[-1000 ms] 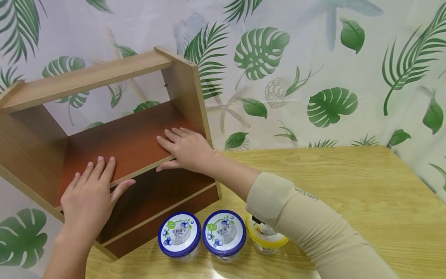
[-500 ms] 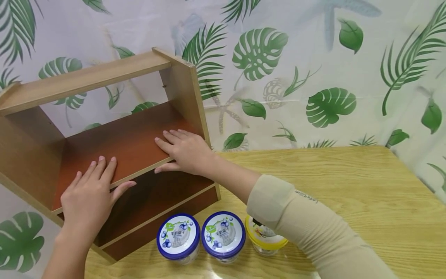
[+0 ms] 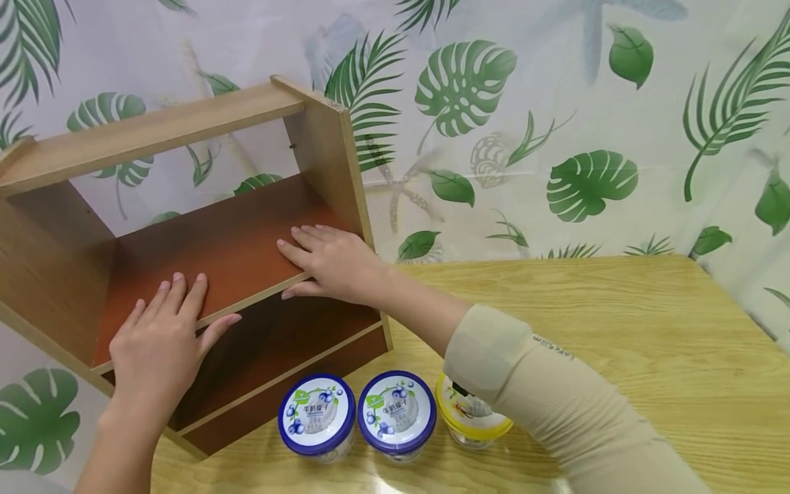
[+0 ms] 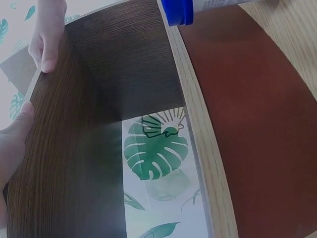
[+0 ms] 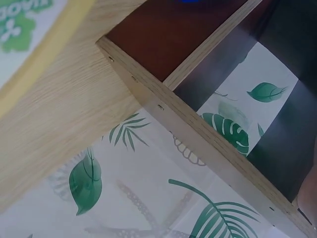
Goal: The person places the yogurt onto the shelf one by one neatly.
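Note:
A small wooden bookshelf (image 3: 324, 137) stands on the left, angled, with a reddish-brown middle shelf board (image 3: 216, 233). My left hand (image 3: 157, 339) grips the front edge of that board near its left side, fingers spread on top and thumb below. Toward the right end, my right hand (image 3: 339, 266) holds the same edge, palm down, its thumb under the board. From beneath, the left wrist view shows the board's dark underside (image 4: 64, 144), with the right thumb (image 4: 48, 59) and left thumb (image 4: 22, 116) at its edge.
Two blue-lidded tubs (image 3: 317, 414) (image 3: 397, 415) stand in front of the bookshelf. A yellow-lidded tub (image 3: 472, 418) is partly hidden by the right sleeve (image 3: 555, 384). The wood-grain table (image 3: 617, 329) extends right, against a leaf-printed backdrop (image 3: 524, 82).

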### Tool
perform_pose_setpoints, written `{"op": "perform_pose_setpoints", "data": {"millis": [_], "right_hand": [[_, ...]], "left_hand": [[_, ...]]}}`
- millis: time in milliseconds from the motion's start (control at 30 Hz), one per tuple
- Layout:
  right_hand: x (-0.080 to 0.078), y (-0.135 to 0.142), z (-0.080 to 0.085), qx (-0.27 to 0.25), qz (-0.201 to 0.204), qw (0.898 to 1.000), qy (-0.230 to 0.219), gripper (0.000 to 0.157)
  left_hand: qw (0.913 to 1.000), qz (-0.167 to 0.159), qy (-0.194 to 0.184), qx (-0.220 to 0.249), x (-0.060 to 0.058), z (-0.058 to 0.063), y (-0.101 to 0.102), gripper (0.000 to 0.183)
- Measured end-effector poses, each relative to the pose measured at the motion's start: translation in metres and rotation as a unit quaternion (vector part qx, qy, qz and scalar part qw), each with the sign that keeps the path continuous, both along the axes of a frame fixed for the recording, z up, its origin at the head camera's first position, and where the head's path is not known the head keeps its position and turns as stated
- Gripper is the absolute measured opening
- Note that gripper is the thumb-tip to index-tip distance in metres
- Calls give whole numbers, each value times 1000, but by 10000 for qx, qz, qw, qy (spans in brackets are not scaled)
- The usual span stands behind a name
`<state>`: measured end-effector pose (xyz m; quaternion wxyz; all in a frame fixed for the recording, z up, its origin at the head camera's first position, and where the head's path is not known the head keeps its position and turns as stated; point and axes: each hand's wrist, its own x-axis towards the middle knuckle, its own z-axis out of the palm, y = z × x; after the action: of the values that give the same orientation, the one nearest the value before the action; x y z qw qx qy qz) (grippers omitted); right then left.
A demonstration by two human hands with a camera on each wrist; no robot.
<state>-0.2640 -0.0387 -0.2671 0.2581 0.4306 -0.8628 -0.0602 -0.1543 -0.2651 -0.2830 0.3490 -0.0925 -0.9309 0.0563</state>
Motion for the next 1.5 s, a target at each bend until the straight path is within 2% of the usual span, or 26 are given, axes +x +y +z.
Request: {"op": "perform_pose_setpoints", "data": {"millis": [233, 433, 833, 1067, 1233, 1500], "right_hand": [[0, 0, -2, -21, 145, 9999, 56, 73], [-1, 0, -3, -114, 101, 9997, 215, 75], [-1, 1, -5, -95, 419, 9980, 472, 66], [0, 3, -3, -284, 383, 9968, 646, 65], [1, 3, -3, -282, 346, 9969, 649, 64], [0, 4, -6, -489, 402, 9946, 818, 65]], "left_hand": [[9999, -28, 108, -16, 1, -2, 0, 101], [9991, -131, 391, -69, 0, -2, 2, 98], [9978, -118, 626, -156, 0, -5, 1, 96], [9947, -250, 962, -281, -4, -4, 2, 91], [9950, -240, 937, -268, -4, -4, 2, 92], [9929, -264, 1118, -318, -5, -5, 1, 91]]}}
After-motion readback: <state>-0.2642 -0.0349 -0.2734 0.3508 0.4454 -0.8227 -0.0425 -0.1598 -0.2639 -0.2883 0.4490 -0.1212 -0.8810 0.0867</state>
